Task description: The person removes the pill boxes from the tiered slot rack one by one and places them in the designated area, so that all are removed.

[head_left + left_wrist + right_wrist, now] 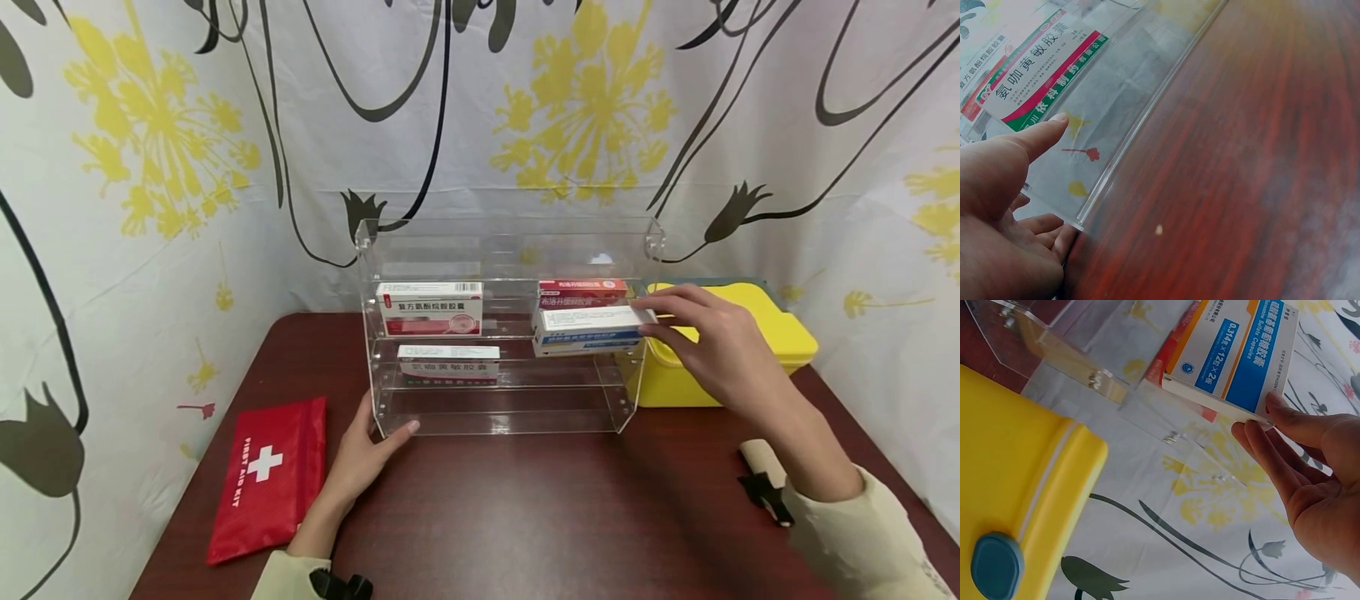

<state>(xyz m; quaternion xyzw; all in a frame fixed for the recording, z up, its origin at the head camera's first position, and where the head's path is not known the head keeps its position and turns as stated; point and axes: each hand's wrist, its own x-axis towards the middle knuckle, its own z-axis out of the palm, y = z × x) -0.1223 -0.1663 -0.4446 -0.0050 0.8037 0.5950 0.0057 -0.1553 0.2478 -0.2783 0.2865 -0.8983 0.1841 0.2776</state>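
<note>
A clear acrylic tiered rack (pixel 501 422) stands on the table. My left hand (pixel 358 457) holds its lower left corner, thumb in front and fingers around the side panel. With thumb and fingertips, my right hand (pixel 723 350) pinches the right end of a white, blue and orange medicine box (pixel 1238 353). That box is tilted at the rack's right side, in front of a red medicine box (pixel 581 289) and partly covering it. On the rack's left stand a white-and-red medicine box (pixel 431 310) and, one tier lower, a medicine box with green and red bands (pixel 1047 65).
A yellow container (pixel 675 375) with a teal latch (pixel 997 565) stands right of the rack. A red first aid pouch (pixel 270 483) lies at the left. Near the right forearm is a beige roll (pixel 763 462). Patterned cloth (pixel 480 150) hangs behind the table.
</note>
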